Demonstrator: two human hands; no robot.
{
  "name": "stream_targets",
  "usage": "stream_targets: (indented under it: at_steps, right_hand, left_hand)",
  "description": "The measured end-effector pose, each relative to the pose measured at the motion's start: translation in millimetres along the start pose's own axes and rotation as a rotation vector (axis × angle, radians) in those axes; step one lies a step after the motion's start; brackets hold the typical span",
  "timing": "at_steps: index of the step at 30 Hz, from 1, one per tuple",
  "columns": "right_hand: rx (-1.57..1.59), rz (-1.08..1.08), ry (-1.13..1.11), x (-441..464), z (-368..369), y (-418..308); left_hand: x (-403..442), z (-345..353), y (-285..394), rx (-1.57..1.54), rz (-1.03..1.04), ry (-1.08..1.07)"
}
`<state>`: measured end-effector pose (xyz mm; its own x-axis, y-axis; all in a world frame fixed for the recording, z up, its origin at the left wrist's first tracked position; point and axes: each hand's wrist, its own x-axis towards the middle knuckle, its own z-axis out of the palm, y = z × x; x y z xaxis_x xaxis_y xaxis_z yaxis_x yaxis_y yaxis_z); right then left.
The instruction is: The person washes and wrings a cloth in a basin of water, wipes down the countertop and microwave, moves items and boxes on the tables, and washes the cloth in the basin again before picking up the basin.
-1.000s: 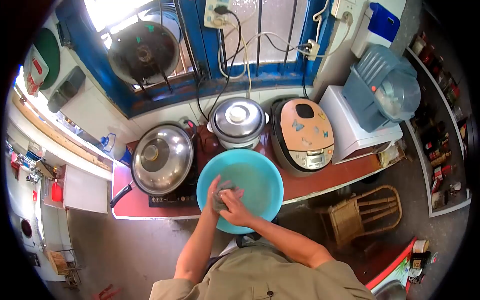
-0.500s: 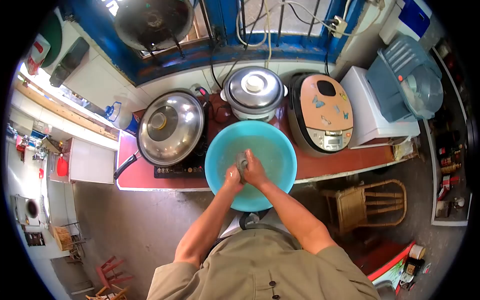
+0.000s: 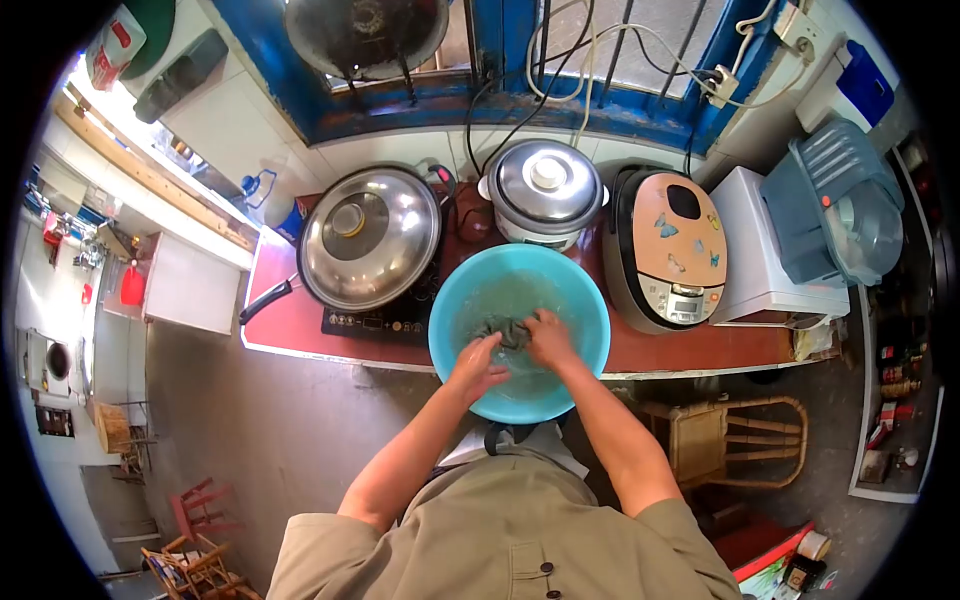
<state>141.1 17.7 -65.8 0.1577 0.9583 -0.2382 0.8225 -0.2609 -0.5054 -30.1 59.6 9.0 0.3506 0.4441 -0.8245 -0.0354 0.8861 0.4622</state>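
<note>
A turquoise basin of water stands at the counter's front edge in front of me. In it lies a crumpled dark grey cloth, wet and bunched up. My right hand is closed on the cloth's right end. At the cloth's lower left, my left hand is open with its fingers apart; the fingertips are close to the fabric, and I cannot tell whether they touch it.
Left of the basin, a lidded pan sits on an induction cooker. Behind it stands a silver-lidded cooker, and to the right a rice cooker. A bamboo chair is below the counter at right.
My hands have moved apart from their joint squeeze around the cloth. The cloth is now lower and looser in the basin, and my left hand has opened. The view has shifted slightly.
</note>
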Motion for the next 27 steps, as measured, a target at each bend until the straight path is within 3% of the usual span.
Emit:
stream_targets:
  at_steps: [2, 4, 6, 10, 13, 15, 16, 18, 20, 22, 26, 27]
  right_hand:
    - [0.112, -0.087, 0.057, -10.9, -13.7, -24.1]
    - [0.22, -0.176, 0.114, -25.7, -30.9, -50.6]
    - [0.51, -0.342, 0.105, -40.9, -45.8, -71.6]
    - [0.58, -0.43, 0.068, -50.2, -49.5, -71.7]
    - [0.812, -0.317, -0.05, -59.1, -53.8, -66.0]
    - [1.55, 0.033, -0.079, -64.4, -52.1, -65.5]
    - [1.549, 0.036, -0.088, -65.6, -55.9, -66.9]
    - [2.099, 0.119, -0.045, -64.5, -68.3, -69.8]
    - [1.992, 0.044, -0.05, -54.1, -63.0, -61.3]
    - [0.595, -0.065, 0.299, -46.9, -59.1, -56.8]
    - [0.916, 0.033, 0.193, -41.9, -66.2, -52.3]
    - [1.306, 0.106, -0.02, -44.5, -67.6, -49.6]
  left_hand:
    - [5.0, 1.2, 1.1, -0.105, -0.098, 0.013]
    - [18.4, -2.0, 4.1, -0.423, -0.078, -0.465]
    - [21.9, 5.2, 14.4, -0.442, -0.086, -0.433]
    - [35.5, 5.1, 19.5, -0.429, -0.168, -0.371]
    - [20.2, 16.0, 22.1, -0.454, -0.228, -0.393]
    - [5.1, 25.8, 23.9, -0.442, -0.205, -0.432]
    - [1.7, 27.4, 23.3, -0.423, -0.184, -0.473]
    - [2.0, 25.8, 21.4, -0.312, -0.12, -0.469]
    - [1.0, 22.7, 20.8, -0.195, -0.056, -0.465]
    - [-8.1, 23.2, 20.4, 0.042, 0.039, -0.493]
    - [-21.6, 25.7, 19.5, -0.021, -0.025, -0.563]
    - [-19.1, 26.4, 16.7, -0.015, -0.041, -0.602]
